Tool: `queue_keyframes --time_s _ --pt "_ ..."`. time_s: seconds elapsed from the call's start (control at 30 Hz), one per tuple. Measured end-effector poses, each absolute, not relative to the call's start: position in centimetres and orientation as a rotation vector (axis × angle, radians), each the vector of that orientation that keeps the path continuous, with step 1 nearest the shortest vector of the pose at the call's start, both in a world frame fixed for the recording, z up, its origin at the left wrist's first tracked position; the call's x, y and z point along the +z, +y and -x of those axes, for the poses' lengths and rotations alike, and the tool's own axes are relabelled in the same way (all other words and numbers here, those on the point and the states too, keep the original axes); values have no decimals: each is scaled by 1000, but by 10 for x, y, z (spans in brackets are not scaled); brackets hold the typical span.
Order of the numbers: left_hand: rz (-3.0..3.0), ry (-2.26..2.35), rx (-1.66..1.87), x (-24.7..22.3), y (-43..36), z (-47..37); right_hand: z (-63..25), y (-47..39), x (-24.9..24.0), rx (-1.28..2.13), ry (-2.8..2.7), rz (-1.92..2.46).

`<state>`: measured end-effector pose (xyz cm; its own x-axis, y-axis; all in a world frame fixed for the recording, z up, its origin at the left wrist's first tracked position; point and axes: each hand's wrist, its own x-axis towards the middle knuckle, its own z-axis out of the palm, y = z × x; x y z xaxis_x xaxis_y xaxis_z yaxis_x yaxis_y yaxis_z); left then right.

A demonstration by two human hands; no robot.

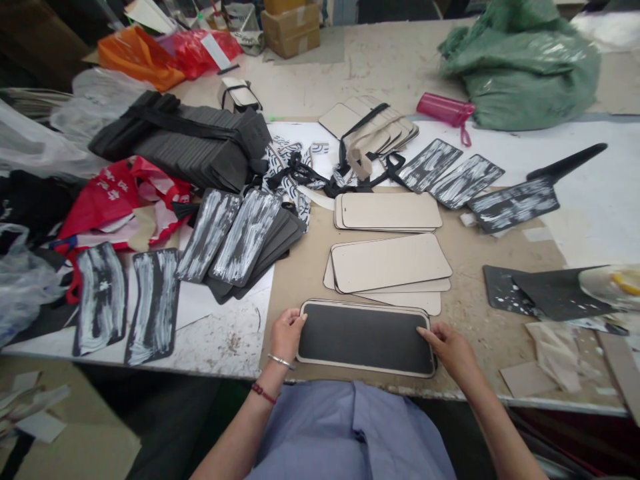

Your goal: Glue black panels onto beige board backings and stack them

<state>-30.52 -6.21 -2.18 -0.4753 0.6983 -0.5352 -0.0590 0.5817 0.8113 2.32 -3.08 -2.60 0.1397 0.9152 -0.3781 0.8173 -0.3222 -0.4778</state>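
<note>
A black rounded rectangular panel (367, 337) lies on a slightly larger beige panel, whose pale rim shows around it, at the table's front edge. My left hand (287, 337) grips the left end, thumb on top. At the right end my right hand (450, 347) pinches the corner, thumb on the black face and fingers partly hidden. Just beyond lie beige panels (393, 262) in a loose pile, and behind them another beige stack (390, 211). Black panels smeared with white paste (245, 237) rest to the left, and more smeared panels (467, 180) lie at the right.
A strapped row of dark panels (200, 143) stands at the back left near a red bag (107, 200). Further back right are a pink pouch (445, 109) and a green sack (525, 67). A black-handled brush or tool (570, 162) and a pale container (613, 287) sit right.
</note>
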Motion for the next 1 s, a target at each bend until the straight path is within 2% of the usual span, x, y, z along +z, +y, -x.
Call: queue_keyframes --time_s 0.7,1.0 --pt "-401 1751 1092 -19 -55 301 -25 -25 -23 953 -1713 2229" --pt "-529 1828 990 -14 -54 303 -25 -26 -27 942 -1702 2180"
